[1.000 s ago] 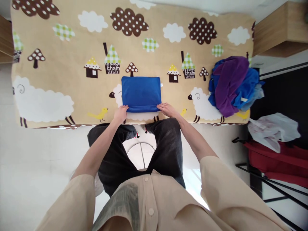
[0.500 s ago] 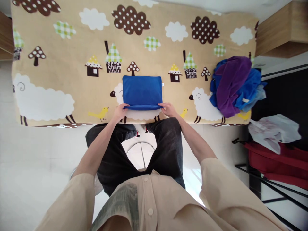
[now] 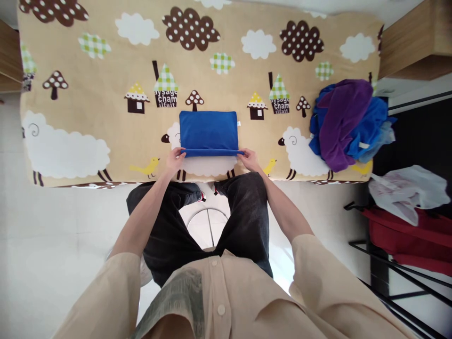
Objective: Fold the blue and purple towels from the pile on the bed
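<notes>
A blue towel (image 3: 209,129), folded to a rectangle with a small white tag at its right edge, lies on the patterned bedspread (image 3: 88,84). Its near edge is turned up into a narrow rolled strip. My left hand (image 3: 175,159) pinches the left end of that strip between thumb and fingers. At the opposite end, my right hand (image 3: 249,159) grips the strip the same way. Both hands rest close to the bedspread, and the strip stretches straight between them.
A heap of purple and blue cloths (image 3: 344,122) lies at the right end of the bedspread. Beyond it are a wooden cabinet (image 3: 416,42), a white plastic bag (image 3: 409,190) and a red bag (image 3: 406,235) by a black metal frame. My knees are at the bedspread's near edge.
Both hands have moved slightly away from me with the towel's near edge. The strip there now looks tighter and straighter, and less of the flat towel shows.
</notes>
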A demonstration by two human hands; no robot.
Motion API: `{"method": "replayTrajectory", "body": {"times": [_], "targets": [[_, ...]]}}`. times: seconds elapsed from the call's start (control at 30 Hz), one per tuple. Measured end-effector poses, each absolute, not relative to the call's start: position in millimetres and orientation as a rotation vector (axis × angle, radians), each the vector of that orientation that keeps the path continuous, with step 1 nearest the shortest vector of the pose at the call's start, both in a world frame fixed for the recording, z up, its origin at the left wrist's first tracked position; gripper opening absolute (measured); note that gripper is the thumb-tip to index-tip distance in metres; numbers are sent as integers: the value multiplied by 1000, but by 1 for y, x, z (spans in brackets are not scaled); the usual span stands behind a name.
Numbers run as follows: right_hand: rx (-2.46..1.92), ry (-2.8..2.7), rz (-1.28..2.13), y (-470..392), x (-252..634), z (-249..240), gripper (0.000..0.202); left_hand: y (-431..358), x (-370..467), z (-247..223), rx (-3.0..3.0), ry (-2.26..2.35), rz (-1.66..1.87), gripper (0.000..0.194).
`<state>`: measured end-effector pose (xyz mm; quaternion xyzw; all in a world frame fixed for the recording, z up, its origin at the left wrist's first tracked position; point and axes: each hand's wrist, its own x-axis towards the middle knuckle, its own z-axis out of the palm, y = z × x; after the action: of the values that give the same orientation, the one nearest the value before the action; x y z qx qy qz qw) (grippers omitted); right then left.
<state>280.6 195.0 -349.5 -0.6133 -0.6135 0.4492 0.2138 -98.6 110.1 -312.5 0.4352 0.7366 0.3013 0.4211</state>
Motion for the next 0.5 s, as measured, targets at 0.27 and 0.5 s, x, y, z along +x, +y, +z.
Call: {"method": "replayTrajectory", "body": {"times": [0.27, 0.5], "targets": [[-1671, -1648, 1271, 195, 283, -350, 45, 110, -102, -320, 1096, 1886, 715, 31], [-1674, -1796, 1268, 194, 288, -346, 48, 109, -105, -319, 1072, 2033, 535, 27]]}}
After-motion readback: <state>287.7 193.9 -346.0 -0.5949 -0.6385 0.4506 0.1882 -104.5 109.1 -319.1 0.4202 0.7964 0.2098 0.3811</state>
